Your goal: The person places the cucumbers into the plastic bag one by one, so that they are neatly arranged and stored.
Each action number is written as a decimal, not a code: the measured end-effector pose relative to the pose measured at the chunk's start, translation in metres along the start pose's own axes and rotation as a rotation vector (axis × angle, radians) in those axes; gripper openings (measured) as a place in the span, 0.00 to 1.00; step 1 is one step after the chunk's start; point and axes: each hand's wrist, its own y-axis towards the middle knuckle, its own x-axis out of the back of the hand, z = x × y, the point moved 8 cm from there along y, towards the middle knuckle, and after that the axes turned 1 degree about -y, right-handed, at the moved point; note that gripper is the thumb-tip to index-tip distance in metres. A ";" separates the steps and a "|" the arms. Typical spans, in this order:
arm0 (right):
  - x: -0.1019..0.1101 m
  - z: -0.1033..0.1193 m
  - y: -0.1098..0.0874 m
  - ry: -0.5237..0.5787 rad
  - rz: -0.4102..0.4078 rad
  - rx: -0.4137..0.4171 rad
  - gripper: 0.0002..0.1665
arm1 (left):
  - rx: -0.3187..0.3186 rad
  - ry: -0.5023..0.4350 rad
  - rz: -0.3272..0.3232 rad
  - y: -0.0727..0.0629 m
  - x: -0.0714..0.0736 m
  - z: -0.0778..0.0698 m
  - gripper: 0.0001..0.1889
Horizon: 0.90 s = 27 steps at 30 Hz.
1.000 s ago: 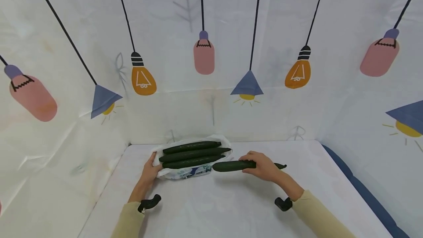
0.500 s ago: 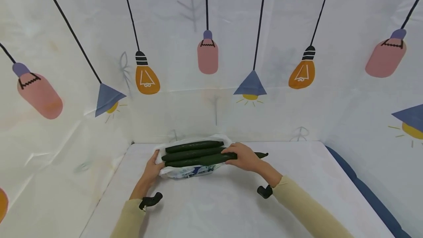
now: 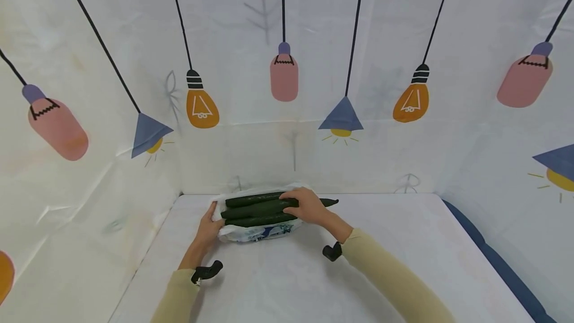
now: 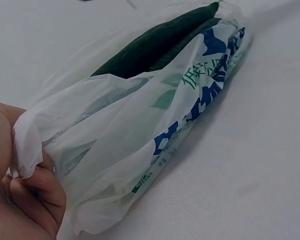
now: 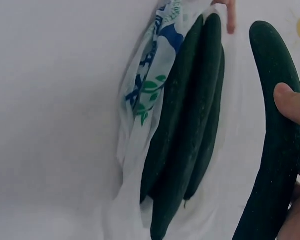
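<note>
A white plastic bag (image 3: pixel 251 235) with blue and green print lies at the back of the table. Inside its open mouth lie three dark green cucumbers (image 5: pixel 187 125), side by side. My left hand (image 3: pixel 208 228) pinches the bag's edge at its left end; in the left wrist view the gathered plastic sits between thumb and fingers. Above the bag, my right hand (image 3: pixel 309 207) grips another cucumber (image 5: pixel 276 140), with the thumb on one side and fingers round the other. In the head view it overlaps those in the bag, and its tapered end sticks out right of the hand.
The table (image 3: pixel 278 283) has a white cover. White sheet walls (image 3: pixel 251 158) printed with lamps and bulbs enclose it at the back and sides. Blue fabric (image 3: pixel 502 268) runs along the right edge. A black strap device (image 3: pixel 206 270) sits on each wrist.
My right hand has carried its cucumber leftward and a little farther back, from beside the bag to over it. My left hand keeps its hold on the bag. The head view has shifted slightly.
</note>
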 end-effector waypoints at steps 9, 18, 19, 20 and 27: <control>-0.023 -0.001 0.030 0.011 -0.015 -0.013 0.23 | -0.029 0.002 -0.019 0.001 0.004 -0.004 0.46; -0.045 0.005 0.060 0.046 0.056 -0.075 0.22 | -0.014 -0.012 -0.027 0.001 0.007 -0.005 0.46; -0.046 0.006 0.062 0.045 0.060 -0.083 0.22 | -0.017 -0.009 -0.026 0.002 0.007 -0.005 0.46; -0.047 0.006 0.064 0.047 0.064 -0.090 0.21 | -0.024 -0.007 -0.022 0.002 0.006 -0.006 0.46; -0.067 0.003 0.070 0.023 0.065 -0.113 0.21 | -0.027 -0.013 -0.024 0.001 0.002 -0.003 0.45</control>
